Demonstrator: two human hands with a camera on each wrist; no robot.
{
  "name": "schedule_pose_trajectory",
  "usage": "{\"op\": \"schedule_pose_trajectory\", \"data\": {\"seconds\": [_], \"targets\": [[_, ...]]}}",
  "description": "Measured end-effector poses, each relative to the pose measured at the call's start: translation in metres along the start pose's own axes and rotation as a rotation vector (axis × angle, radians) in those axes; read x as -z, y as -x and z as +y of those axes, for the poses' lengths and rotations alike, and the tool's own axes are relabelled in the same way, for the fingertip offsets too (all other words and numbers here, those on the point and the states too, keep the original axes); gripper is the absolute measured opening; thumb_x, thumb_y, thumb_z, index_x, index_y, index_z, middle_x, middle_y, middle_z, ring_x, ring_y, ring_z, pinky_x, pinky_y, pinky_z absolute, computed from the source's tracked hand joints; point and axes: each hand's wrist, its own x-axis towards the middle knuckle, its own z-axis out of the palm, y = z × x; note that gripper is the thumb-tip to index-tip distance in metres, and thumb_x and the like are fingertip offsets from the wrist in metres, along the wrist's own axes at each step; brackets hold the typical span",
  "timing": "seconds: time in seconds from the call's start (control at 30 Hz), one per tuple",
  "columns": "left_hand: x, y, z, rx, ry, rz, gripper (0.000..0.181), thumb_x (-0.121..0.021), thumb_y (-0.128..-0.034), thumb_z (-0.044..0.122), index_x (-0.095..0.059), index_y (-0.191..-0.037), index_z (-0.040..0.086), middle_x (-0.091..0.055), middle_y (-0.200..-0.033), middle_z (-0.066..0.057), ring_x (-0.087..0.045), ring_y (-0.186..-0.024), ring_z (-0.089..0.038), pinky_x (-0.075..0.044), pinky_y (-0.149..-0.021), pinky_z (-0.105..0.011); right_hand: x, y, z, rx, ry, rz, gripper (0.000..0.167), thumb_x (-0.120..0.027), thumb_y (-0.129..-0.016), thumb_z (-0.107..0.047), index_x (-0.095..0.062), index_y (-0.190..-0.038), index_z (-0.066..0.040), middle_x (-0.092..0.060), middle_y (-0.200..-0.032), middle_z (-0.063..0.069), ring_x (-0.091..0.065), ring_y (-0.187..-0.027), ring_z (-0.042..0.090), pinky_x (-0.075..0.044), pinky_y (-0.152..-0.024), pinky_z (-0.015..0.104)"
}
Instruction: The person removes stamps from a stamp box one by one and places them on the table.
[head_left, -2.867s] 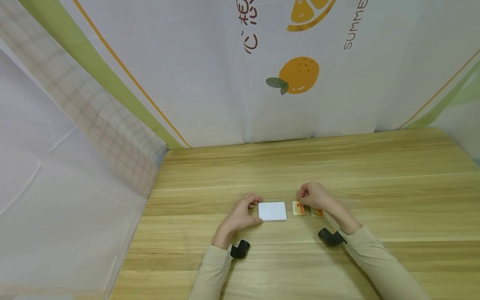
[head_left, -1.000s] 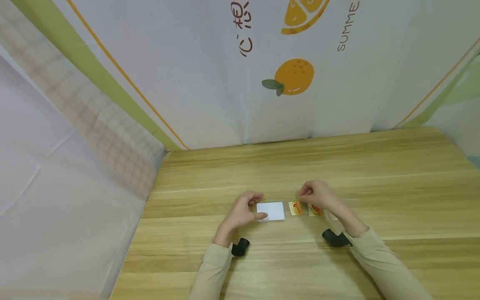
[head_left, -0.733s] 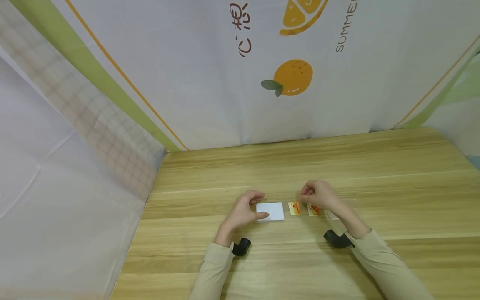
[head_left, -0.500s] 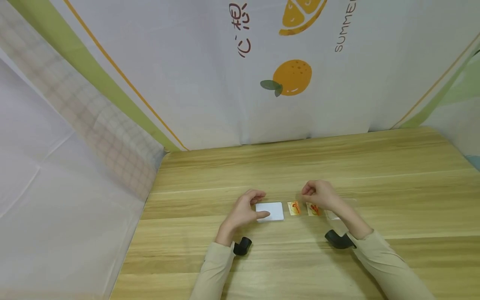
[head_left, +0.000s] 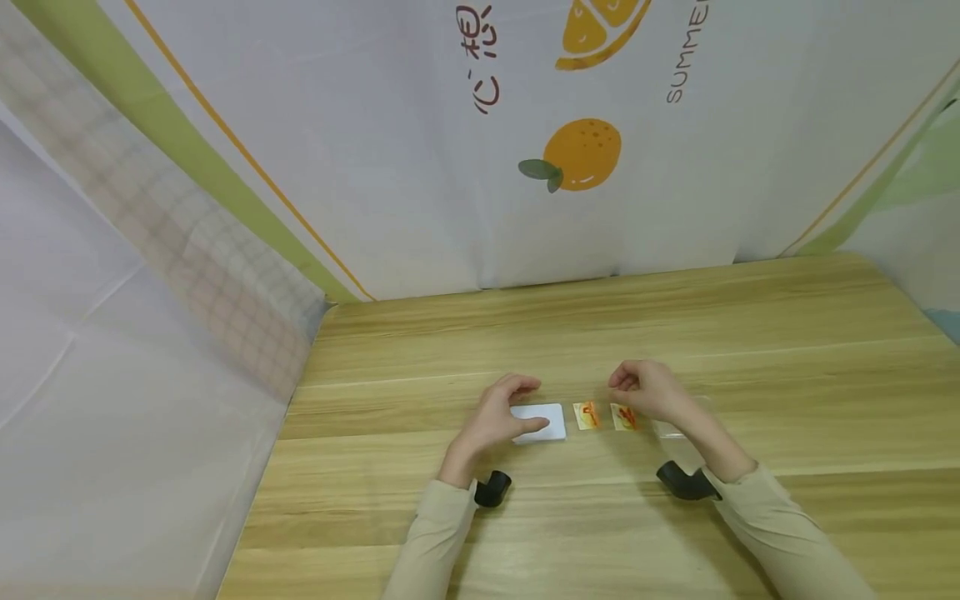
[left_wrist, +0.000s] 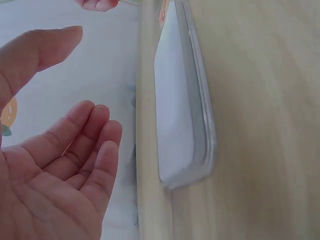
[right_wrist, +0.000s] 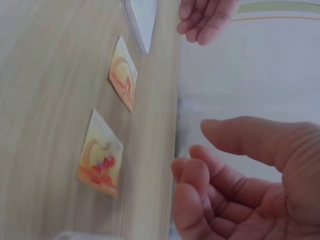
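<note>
Far edge: the wooden table (head_left: 450, 333) is bounded by a nearly straight border, behind which a white printed cloth (head_left: 420, 192) is hung; the border is kept well apart from the left hand (head_left: 493, 418) and the right hand (head_left: 652, 390).
Left edge: the tabletop is cut off along a slanted line, well apart from the left hand.
Room for moving: plain wood is seen far of the fingertips, and a broader stretch is seen between the 2 forearms; on the right, the row is crossed by the right forearm.
White block: the white block (head_left: 542, 412) is laid flat at the left end of the row, its left part covered by the left hand in the head view; its long axis is run left to right, roughly along the far edge.
Cards: the left card (head_left: 587, 416) and the right card (head_left: 623, 417) are laid flat, just right of the block, with a small gap between; their orange bands are turned to the right. They look nearly square, so a long axis cannot be told.
Transparent piece: a transparent flat piece (head_left: 670, 430) is partly hidden under the right forearm, right of the cards.
Left hand: it is held raised over the block, thumb spread from the lightly bent fingers; a gap is shown in the left wrist view.
Right hand: it is held above the right card, fingers loosely curled, thumb and fingertips slightly parted.
Wrists: 2 black mounts (head_left: 492, 489) are worn at the beige cuffs.
</note>
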Motion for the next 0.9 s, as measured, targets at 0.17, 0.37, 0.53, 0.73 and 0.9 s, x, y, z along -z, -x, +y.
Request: {"op": "schedule_pose_trajectory", "data": {"seconds": [0.17, 0.37, 0.53, 0.73, 0.9], "targets": [[-0.004, -0.003, 0.003, -0.006, 0.002, -0.01, 0.051, -0.075, -0.078, 0.006, -0.053, -0.123, -0.006, -0.055, -0.122, -0.016, -0.053, -0.115, -0.029, -0.042, -0.1, -0.034, 0.003, 0.004, 0.001, 0.008, 0.007, 0.012, 0.01, -0.07, -0.08, -0.006, -0.063, -0.082, 0.001, -0.06, -0.074, 0.004, -0.055, -0.068, 0.015, -0.047, -0.059, 0.025], [-0.009, -0.007, 0.007, -0.006, -0.011, -0.015, 0.051, -0.075, -0.0782, 0.007, -0.054, -0.122, -0.005, -0.055, -0.122, -0.014, -0.053, -0.115, -0.028, -0.043, -0.099, -0.033, 0.009, 0.008, 0.0, 0.012, -0.008, 0.016, 0.01, -0.069, -0.08, -0.004, -0.063, -0.083, 0.003, -0.06, -0.075, 0.005, -0.055, -0.069, 0.015, -0.048, -0.059, 0.023], [-0.012, -0.011, 0.012, -0.018, -0.035, -0.021, 0.05, -0.076, -0.0776, 0.008, -0.055, -0.122, -0.005, -0.056, -0.121, -0.014, -0.053, -0.114, -0.027, -0.043, -0.099, -0.032, 0.013, 0.011, 0.0, 0.003, -0.007, 0.024, 0.009, -0.068, -0.081, -0.003, -0.062, -0.084, 0.002, -0.06, -0.075, 0.005, -0.054, -0.07, 0.015, -0.047, -0.059, 0.023], [-0.016, -0.014, 0.015, -0.022, -0.022, -0.029, 0.049, -0.075, -0.078, 0.006, -0.054, -0.121, -0.005, -0.056, -0.121, -0.015, -0.052, -0.113, -0.028, -0.042, -0.099, -0.035, 0.015, 0.014, 0.001, 0.007, -0.016, 0.022, 0.009, -0.067, -0.081, -0.002, -0.062, -0.085, 0.004, -0.06, -0.076, 0.005, -0.054, -0.07, 0.015, -0.047, -0.06, 0.022], [-0.02, -0.018, 0.017, -0.031, -0.024, -0.043, 0.049, -0.074, -0.0786, 0.007, -0.054, -0.121, -0.006, -0.055, -0.121, -0.014, -0.051, -0.114, -0.028, -0.042, -0.099, -0.034, 0.018, 0.019, 0.001, 0.008, -0.021, 0.026, 0.01, -0.067, -0.082, -0.003, -0.062, -0.086, 0.004, -0.06, -0.077, 0.006, -0.055, -0.072, 0.016, -0.048, -0.061, 0.023]]}}
